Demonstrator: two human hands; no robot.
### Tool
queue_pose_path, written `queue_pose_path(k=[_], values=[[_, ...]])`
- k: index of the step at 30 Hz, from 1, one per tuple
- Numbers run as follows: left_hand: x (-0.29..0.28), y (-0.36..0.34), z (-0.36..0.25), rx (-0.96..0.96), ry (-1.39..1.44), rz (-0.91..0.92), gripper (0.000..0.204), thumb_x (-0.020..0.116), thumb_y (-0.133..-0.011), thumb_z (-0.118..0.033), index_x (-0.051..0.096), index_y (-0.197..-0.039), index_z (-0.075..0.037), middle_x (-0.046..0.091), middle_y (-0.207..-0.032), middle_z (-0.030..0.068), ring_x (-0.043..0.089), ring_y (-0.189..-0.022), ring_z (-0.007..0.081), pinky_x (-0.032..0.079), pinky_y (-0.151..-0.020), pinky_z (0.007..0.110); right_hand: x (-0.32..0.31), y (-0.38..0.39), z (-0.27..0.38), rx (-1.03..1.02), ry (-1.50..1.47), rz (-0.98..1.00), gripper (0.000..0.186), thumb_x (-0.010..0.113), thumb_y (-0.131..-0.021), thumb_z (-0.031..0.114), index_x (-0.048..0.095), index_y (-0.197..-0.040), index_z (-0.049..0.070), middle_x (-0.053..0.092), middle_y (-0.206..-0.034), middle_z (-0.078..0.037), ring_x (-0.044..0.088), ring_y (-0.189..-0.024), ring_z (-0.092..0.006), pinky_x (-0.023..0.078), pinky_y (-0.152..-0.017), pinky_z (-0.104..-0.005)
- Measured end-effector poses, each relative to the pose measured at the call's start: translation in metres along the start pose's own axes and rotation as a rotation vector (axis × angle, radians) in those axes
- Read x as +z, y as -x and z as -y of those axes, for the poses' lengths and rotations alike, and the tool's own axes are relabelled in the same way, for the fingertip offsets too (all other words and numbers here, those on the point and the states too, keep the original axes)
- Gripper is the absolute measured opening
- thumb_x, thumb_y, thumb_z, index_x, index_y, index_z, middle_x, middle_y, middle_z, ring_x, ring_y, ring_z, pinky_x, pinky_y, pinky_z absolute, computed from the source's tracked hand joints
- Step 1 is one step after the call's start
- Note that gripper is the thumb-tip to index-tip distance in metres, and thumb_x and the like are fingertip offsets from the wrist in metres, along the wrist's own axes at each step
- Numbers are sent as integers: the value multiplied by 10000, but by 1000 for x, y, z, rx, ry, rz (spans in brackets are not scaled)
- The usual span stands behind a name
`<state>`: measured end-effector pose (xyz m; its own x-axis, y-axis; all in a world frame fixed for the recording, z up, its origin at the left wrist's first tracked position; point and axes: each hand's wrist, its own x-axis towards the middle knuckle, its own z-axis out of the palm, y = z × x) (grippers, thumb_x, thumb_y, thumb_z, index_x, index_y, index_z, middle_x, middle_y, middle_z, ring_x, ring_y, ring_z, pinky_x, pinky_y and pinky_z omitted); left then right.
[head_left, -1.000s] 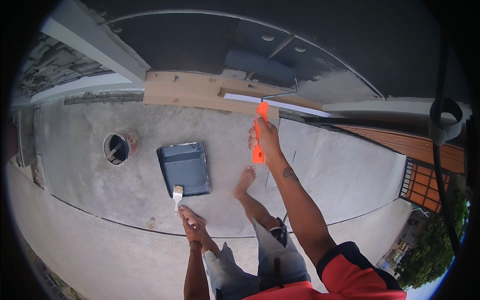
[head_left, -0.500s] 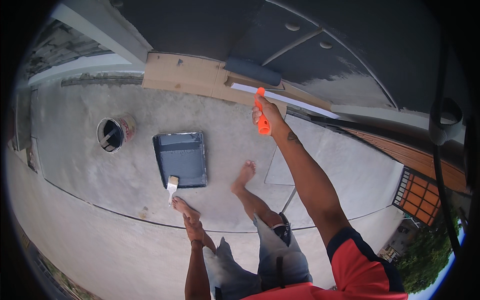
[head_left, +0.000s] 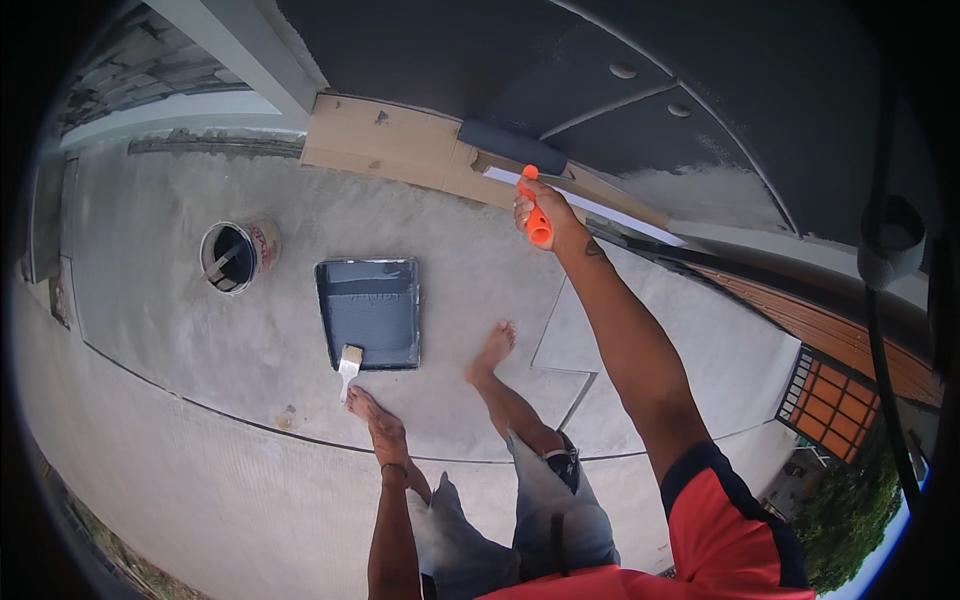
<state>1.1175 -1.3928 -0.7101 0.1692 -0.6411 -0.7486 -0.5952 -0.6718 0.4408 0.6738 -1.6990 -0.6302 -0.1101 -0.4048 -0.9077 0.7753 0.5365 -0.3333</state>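
My right hand [head_left: 545,208] is stretched forward and closed around the orange handle of a paint roller [head_left: 512,147]. The roller's dark grey sleeve lies low against the dark grey wall [head_left: 440,60], just above a cardboard strip. My left hand [head_left: 390,440] is down by my left foot and ankle; its fingers cannot be made out. Ahead of that foot is a paint tray [head_left: 372,325] coated with grey paint. A flat paintbrush [head_left: 348,375] with a white handle rests over its near left corner. Left of the tray stands a paint bucket [head_left: 263,245] with dark paint and a stick-like tool inside.
Cardboard [head_left: 350,140] runs along the wall's foot, with a long white strip [head_left: 610,215] beside it. My bare right foot [head_left: 495,345] stands right of the tray on the concrete floor. An orange grid panel [head_left: 830,405] is at the right, and a dark cable hangs there.
The view has shifted slightly. My right hand has moved a little forward and the orange handle's angle has changed, while the roller stays low on the wall. My left hand has edged forward.
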Motion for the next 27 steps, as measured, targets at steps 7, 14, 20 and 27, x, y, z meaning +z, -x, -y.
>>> queue_pose_path(k=[7,14,20,27], values=[[-19,-6,-7,109,84,-65,786,546,-798,16,225,-1515,-10,395,-1436,269,466,-1292,386,515,-963,399,8,3,-16,-23,-1,-26,252,538,-996,310,465,-843,124,451,-590,30,443,-454,-92,383,-419,-245],[-11,-20,2,208,79,-80,859,580,-786,28,184,-1542,-71,317,-1535,196,471,-1290,364,542,-900,367,7,-2,-17,-65,4,52,252,614,-965,317,505,-861,115,467,-624,57,450,-461,-45,386,-427,-204],[-13,-23,-9,290,39,-117,867,585,-803,37,152,-1549,-51,294,-1538,226,451,-1318,343,553,-893,367,29,11,-4,12,-98,47,244,554,-992,314,468,-857,129,455,-601,37,436,-448,-79,372,-410,-234],[-38,-13,-5,154,110,-93,914,609,-758,49,157,-1546,-52,319,-1526,220,458,-1303,368,556,-882,369,-1,117,-19,-212,-33,196,242,583,-985,322,532,-893,104,474,-622,58,434,-437,-29,372,-399,-199]])
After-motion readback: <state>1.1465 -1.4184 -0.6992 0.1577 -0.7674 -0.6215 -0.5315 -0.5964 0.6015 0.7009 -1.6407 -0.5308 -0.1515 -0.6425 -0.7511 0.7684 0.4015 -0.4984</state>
